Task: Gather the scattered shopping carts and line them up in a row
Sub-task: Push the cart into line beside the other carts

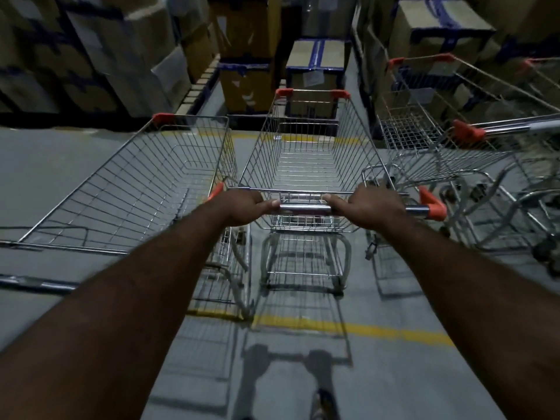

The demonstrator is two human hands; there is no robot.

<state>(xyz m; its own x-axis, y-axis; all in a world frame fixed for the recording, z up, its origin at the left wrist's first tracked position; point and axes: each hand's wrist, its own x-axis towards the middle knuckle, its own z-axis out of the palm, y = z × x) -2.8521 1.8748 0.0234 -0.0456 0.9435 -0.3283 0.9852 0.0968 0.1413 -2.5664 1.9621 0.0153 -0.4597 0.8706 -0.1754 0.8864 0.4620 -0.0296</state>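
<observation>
A wire shopping cart [309,147] with orange corner caps stands straight ahead of me, empty. My left hand [239,206] and my right hand [374,207] both grip its chrome handle bar [304,207]. A second empty cart [145,183] stands close on its left, nearly touching it. A third cart [439,128] stands to the right, angled away, with an orange-capped handle [497,127]. Part of another cart [542,74] shows at the far right edge.
Stacked cardboard boxes [315,65] on pallets close off the space just beyond the carts. Shelving with more boxes [91,56] runs along the left. A yellow floor line [363,328] crosses the grey floor under the cart. My shoe [322,404] shows at the bottom.
</observation>
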